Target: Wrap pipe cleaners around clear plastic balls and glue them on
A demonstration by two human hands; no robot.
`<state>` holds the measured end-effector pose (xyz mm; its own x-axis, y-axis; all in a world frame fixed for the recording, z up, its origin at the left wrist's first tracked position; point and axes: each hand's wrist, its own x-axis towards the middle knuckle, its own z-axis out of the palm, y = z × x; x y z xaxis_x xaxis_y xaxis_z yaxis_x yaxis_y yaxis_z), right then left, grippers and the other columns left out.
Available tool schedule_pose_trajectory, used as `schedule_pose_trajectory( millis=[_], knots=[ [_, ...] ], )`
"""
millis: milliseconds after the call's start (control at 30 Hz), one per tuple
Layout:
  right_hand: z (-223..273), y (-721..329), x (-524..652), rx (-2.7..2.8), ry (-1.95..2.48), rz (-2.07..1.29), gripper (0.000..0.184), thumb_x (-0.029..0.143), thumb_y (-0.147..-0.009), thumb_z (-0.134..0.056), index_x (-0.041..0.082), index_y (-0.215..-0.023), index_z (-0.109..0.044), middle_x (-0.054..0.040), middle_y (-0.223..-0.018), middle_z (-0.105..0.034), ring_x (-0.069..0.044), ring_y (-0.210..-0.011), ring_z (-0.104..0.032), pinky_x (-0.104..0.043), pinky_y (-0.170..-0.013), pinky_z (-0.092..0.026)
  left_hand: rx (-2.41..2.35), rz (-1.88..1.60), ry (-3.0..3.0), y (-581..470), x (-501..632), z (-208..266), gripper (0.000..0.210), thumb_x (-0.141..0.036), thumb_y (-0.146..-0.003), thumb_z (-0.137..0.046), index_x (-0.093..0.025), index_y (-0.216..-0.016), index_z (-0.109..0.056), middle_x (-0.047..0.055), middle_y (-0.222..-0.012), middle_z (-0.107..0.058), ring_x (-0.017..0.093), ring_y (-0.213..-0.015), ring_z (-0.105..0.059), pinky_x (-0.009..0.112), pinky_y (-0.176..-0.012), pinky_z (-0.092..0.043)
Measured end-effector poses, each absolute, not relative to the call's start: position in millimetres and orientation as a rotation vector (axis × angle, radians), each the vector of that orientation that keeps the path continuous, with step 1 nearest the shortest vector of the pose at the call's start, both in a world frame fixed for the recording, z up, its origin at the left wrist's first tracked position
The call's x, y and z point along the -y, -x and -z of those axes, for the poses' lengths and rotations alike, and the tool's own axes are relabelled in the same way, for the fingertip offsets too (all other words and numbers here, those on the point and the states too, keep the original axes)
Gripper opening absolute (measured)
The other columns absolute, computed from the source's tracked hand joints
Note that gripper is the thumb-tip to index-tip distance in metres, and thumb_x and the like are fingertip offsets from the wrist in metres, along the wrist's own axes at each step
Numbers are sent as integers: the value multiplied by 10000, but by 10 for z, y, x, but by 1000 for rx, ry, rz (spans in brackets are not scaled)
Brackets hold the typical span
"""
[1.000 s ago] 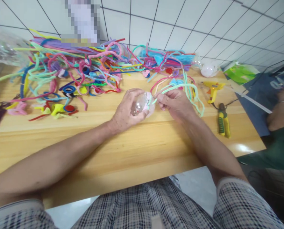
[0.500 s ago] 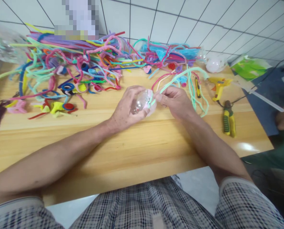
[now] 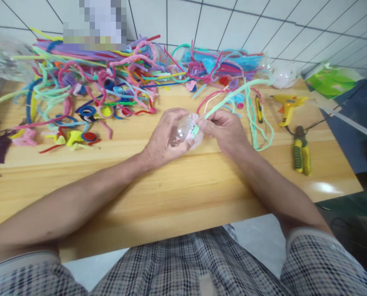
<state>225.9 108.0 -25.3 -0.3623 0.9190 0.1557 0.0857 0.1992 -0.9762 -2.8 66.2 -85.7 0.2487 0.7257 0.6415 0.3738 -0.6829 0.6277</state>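
My left hand point(image 3: 165, 139) is wrapped round a clear plastic ball point(image 3: 180, 131) above the middle of the table. Pale pink and mint green pieces show on the ball's right side. Close against that side, my right hand point(image 3: 226, 131) pinches a mint green pipe cleaner point(image 3: 233, 96), whose long end runs up and to the right. Its near end meets the ball, but the fingers hide how it is fixed there. More mint green pipe cleaners point(image 3: 268, 137) lie in a loop to the right of my right hand.
Tangled coloured pipe cleaners point(image 3: 100, 78) spread along the back and left of the wooden table point(image 3: 159, 197). On the right lie a yellow glue gun point(image 3: 288, 107), yellow-green pliers point(image 3: 301, 154) and a yellow cutter knife point(image 3: 259, 109). Another clear ball point(image 3: 284, 76) sits at the back right.
The pipe cleaner in my right hand has straightened, its far end now reaching further up and right. The view has shifted slightly. My left hand keeps its hold on the ball.
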Motion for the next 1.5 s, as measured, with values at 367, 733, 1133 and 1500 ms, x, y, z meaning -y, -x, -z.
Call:
schedule_pose_trajectory(
  millis=[367,733,1133,1500],
  knots=[
    [297,-2206,-1033,1548,953,-1253,602,749,-758,-1023,233,-719,-716,49,-694,-613,-100,-648,-478,-274,-625,-467,-1006,-1417,-2171,9,-663,879,674,-704,-1087,-685,-282,-1594,-547,153,-1546,-694,341,-1463,-688,561,-1277,-592],
    [289,-2238,-1018,1614,886,-1255,443,621,-783,-1040,249,-815,-802,44,-717,-671,-117,-647,-559,-281,-614,-506,-984,-1463,-2106,-2,-668,904,649,-656,-1079,-739,-278,-1576,-563,157,-1522,-695,347,-1434,-702,546,-1250,-588],
    [284,-2237,-1052,1673,895,-1193,469,666,-790,-1023,254,-804,-801,21,-761,-695,-142,-696,-571,-298,-640,-492,-1002,-1401,-2101,13,-668,847,634,-611,-1041,-762,-280,-1546,-568,155,-1529,-714,347,-1455,-694,553,-1272,-585],
    [322,-2238,-1042,1665,872,-1163,451,648,-796,-1031,248,-818,-823,21,-789,-714,-138,-715,-580,-300,-665,-459,-985,-1436,-2134,-1,-677,878,626,-605,-1059,-740,-269,-1554,-560,161,-1527,-708,340,-1450,-696,545,-1264,-585]
  ],
)
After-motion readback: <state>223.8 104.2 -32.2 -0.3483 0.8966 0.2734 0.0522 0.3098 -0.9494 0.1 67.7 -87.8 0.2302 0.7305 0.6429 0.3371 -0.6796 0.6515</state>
